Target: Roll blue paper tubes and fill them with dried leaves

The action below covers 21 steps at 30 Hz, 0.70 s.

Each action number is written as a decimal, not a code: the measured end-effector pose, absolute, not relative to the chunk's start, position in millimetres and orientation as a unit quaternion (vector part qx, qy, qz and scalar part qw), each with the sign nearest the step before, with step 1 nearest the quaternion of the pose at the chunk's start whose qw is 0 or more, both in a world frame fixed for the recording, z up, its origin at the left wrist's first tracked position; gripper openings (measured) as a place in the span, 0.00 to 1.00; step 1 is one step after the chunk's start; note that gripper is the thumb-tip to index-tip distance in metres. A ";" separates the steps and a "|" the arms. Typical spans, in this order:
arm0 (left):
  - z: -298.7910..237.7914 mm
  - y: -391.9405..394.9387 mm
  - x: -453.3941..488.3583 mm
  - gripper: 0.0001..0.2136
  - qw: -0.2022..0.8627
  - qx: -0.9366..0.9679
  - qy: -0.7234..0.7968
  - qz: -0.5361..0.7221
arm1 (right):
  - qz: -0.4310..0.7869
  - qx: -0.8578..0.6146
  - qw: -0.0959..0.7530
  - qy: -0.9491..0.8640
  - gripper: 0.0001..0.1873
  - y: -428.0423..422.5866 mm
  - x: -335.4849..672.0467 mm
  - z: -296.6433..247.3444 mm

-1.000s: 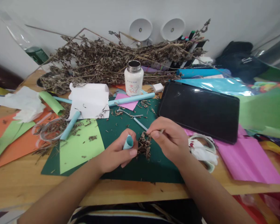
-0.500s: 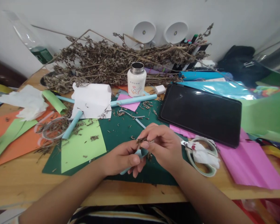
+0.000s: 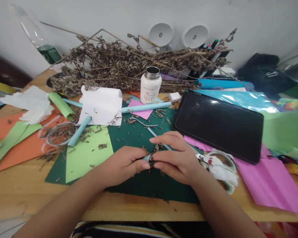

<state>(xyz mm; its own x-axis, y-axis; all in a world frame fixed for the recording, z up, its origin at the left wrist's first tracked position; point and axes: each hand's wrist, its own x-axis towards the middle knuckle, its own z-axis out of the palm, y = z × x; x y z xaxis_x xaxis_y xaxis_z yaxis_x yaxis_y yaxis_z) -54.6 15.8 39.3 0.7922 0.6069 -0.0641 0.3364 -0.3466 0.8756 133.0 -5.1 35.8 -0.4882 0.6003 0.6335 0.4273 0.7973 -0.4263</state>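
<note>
My left hand is wrapped round a short light-blue paper tube, most of it hidden in the palm. The tube's open end points right. There my right hand has its thumb and fingers closed about some crumbled dried leaves, its index finger lifted away. Beneath both hands lies a dark green cutting mat. Close to my right wrist are scissors with white tissue on their handles. A thin blue paper strip lies just beyond my fingers.
A heap of dried stalks spans the back, behind an uncapped white bottle. A black tablet lies at right, above pink paper. White paper, more blue tubes and green paper lie at left.
My right fingers have come down from above the tube to its open end, bringing the dried leaves there. The tube has turned from steep to flatter. The view has shifted slightly.
</note>
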 end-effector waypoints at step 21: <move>40.3 31.3 -71.7 0.14 0.333 0.845 0.399 0.127 | 0.181 -0.467 0.043 -0.864 0.17 -4.2 153.3 42.1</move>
